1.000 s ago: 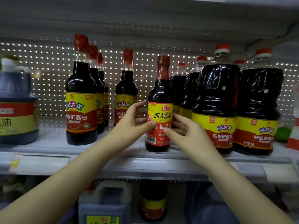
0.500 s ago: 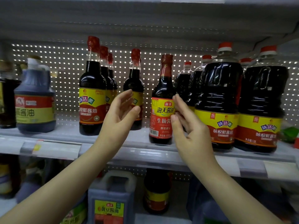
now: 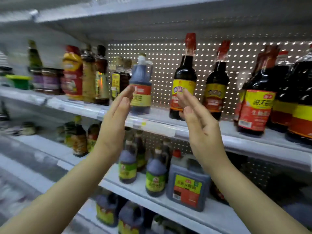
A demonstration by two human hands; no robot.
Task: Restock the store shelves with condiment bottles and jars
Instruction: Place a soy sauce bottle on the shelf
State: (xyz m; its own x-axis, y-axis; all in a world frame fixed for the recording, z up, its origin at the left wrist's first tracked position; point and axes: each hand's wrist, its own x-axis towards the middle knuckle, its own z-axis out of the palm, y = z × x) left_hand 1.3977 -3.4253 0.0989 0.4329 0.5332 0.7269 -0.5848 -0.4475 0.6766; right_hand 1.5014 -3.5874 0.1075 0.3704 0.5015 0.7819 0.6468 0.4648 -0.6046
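A soy sauce bottle [image 3: 255, 107] with a red label stands upright on the shelf [image 3: 168, 131], far right. It is likely glass: heavy, slick and breakable, best gripped round the body. The left hand [image 3: 113, 125] and right hand [image 3: 200, 130] hover well left of it, fingers straight, empty.

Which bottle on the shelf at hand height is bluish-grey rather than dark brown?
The handled jug just past the left hand, with a red-and-yellow label; the red-capped bottles to its right look nearly black.
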